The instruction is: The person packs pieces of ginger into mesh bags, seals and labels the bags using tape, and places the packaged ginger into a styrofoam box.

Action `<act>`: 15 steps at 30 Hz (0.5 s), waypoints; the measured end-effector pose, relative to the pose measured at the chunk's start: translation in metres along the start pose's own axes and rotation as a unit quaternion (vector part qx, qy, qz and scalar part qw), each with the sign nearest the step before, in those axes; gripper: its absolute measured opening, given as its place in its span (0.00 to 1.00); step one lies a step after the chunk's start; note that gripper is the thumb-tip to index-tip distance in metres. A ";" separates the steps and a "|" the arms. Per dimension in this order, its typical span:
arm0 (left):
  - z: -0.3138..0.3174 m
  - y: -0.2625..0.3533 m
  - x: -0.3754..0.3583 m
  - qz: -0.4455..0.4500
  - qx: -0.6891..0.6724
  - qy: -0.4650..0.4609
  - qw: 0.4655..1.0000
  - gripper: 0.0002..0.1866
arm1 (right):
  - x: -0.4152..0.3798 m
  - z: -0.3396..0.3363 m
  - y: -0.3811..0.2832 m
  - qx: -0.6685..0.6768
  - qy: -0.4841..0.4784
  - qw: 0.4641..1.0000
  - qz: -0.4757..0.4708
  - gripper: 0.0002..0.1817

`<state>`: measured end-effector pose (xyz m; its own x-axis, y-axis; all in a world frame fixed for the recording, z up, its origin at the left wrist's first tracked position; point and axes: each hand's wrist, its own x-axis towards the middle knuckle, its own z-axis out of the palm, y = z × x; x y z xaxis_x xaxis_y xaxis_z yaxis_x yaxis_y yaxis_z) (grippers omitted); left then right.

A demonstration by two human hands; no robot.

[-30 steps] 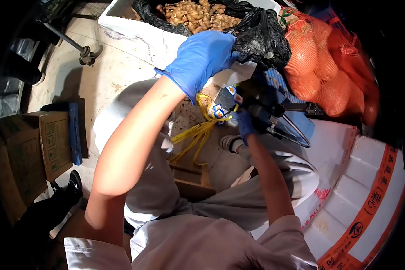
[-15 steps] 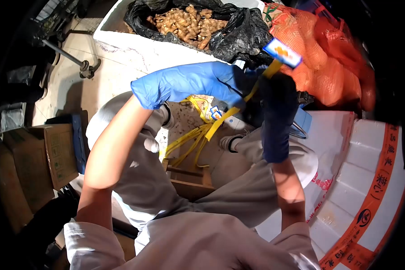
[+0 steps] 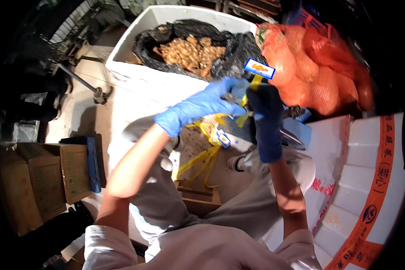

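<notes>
My left hand [image 3: 202, 102], in a blue glove, reaches in with thumb and fingers apart, its tips smeared by motion close to a yellow tag strap. My right hand [image 3: 267, 121], in a glove that looks dark blue in shadow, is closed around this strap. A white label [image 3: 259, 69] with a blue border and an orange picture tops the strap, above my right fingers. Below my hands hang more yellow straps [image 3: 197, 163] with a similar label [image 3: 222, 138]. Whether anything else is in my right hand is hidden.
Ahead, a white foam box [image 3: 139, 78] holds ginger [image 3: 191, 54] in a black plastic bag [image 3: 229, 67]. Orange mesh sacks [image 3: 321, 85] stand at the right back. White foam boxes [image 3: 355, 166] with orange tape are on my right, cardboard boxes [image 3: 40, 180] on my left.
The label and my right hand have shifted left in view. My left hand has opened at the strap, its fingers spreading from their earlier grip. The view has tilted slightly.
</notes>
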<state>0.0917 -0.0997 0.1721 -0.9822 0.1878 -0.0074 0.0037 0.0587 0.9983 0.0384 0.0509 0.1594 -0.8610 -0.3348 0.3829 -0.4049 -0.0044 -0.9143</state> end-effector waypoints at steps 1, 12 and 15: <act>0.000 -0.004 0.003 -0.036 -0.091 -0.047 0.994 0.25 | 0.000 0.003 -0.006 0.104 -0.010 0.993 0.056 0.06; -0.048 -0.004 -0.009 -0.003 -0.137 -0.006 0.991 0.09 | 0.020 -0.043 -0.007 0.121 0.137 0.983 0.036 0.08; -0.068 0.001 -0.019 -0.030 -0.072 0.095 0.992 0.07 | 0.008 -0.039 -0.007 0.066 0.115 0.989 0.069 0.09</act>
<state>0.0973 -0.1701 0.1768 -0.9975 -0.0011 -0.0703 -0.0699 -0.0796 0.9944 0.0226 0.0850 0.1736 -0.9587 -0.1178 0.2590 -0.2480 -0.1006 -0.9635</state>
